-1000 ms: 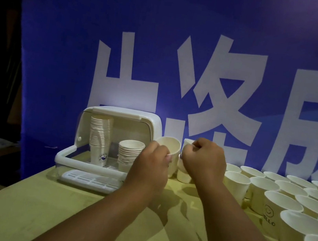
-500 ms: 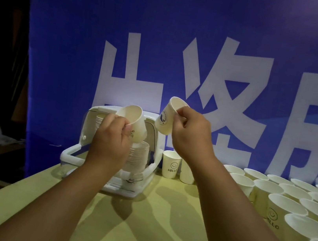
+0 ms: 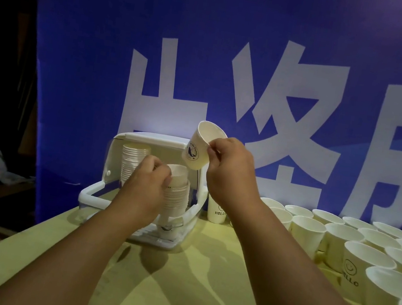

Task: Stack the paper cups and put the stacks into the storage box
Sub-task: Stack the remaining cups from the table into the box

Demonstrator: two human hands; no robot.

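A white storage box point(image 3: 89, 194) with a raised lid stands at the table's far left. Inside it a tall stack of paper cups point(image 3: 133, 160) rises at the left, and a shorter stack point(image 3: 177, 201) stands to its right. My left hand point(image 3: 146, 191) grips the top cup point(image 3: 178, 173) of the shorter stack, set down onto it. My right hand point(image 3: 230, 175) pinches the rim of a single paper cup point(image 3: 199, 147) with a blue logo, tilted in the air above the box's right side.
Many loose upright paper cups point(image 3: 363, 247) crowd the table's right side, some printed HELLO. One HELLO cup point(image 3: 217, 211) stands just right of the box. A blue banner with white characters hangs behind. The yellow table point(image 3: 174, 292) has its left edge near a dark floor area.
Both hands lifted a cup each from the table. My left hand has lowered its cup onto the shorter stack in the box. My right hand holds its cup raised beside the lid.
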